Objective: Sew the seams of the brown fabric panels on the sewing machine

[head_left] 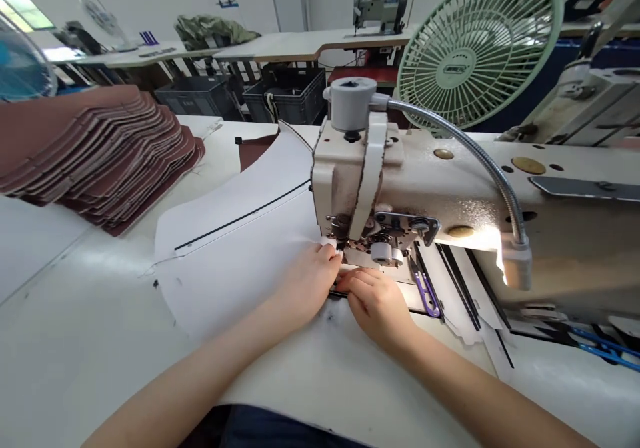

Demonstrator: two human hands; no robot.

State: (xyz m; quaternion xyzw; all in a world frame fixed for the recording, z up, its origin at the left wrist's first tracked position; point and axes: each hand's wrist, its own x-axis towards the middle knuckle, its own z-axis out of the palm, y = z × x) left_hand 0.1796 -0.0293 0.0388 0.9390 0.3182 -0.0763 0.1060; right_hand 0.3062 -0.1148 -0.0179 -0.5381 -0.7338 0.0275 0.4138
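A large white panel (240, 248) with a black strip (243, 217) along it lies on the table, its right edge running in beneath the head of a sewing machine (415, 168). My left hand (313, 278) rests on this panel close to the needle area, fingers bent together; what they pinch, if anything, is hidden. Just right of it, my right hand (375, 301) has its fingers curled at the edge of the machine bed, by a short piece of black strip (339, 295). The fingertips hide what lies beneath them.
Purple snips (426, 288), black strips and white pieces (463, 301) lie right of my hands, blue-handled scissors (605, 348) farther right. A brown stack of panels (100, 155) is at left. A lamp (516, 261) hangs from the machine; a green fan (455, 68) stands behind.
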